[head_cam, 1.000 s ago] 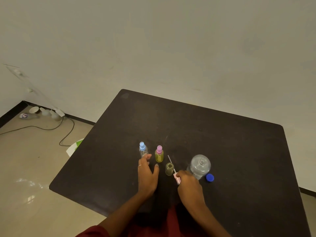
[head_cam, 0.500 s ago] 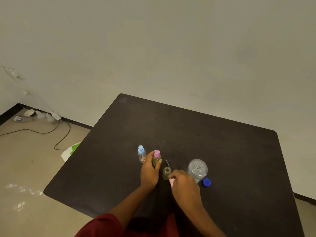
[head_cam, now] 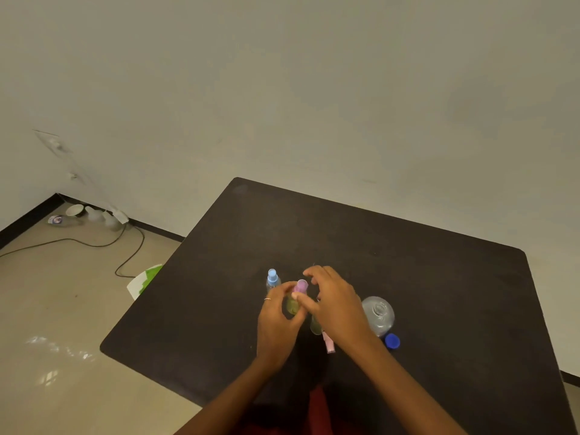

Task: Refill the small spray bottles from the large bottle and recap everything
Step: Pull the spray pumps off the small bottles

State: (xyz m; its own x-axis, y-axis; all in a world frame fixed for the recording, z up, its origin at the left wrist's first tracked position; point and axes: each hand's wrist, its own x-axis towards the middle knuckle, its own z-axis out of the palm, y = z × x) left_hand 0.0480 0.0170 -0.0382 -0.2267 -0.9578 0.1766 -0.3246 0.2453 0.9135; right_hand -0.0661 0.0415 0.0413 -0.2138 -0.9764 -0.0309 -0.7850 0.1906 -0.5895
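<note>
On the dark table (head_cam: 408,262) my left hand (head_cam: 277,318) grips a small yellow-green spray bottle (head_cam: 292,304) with a pink cap (head_cam: 300,286). My right hand (head_cam: 334,304) hovers over that cap, thumb by its base and fingers curved above it, not clearly gripping. A small clear bottle with a blue cap (head_cam: 272,280) stands just left. An uncapped olive bottle (head_cam: 315,324) is mostly hidden under my right hand. A pink spray top (head_cam: 329,343) lies on the table. The large clear bottle (head_cam: 378,313) stands uncapped at the right, its blue cap (head_cam: 392,341) beside it.
The table's left edge drops to a tiled floor with a black cable (head_cam: 125,262), a green-and-white object (head_cam: 146,279) and small items along the wall (head_cam: 94,215). A plain wall rises behind the table.
My right hand left the pink spray top on the table and moved up-left over the pink cap. My left hand kept its hold on the yellow-green bottle.
</note>
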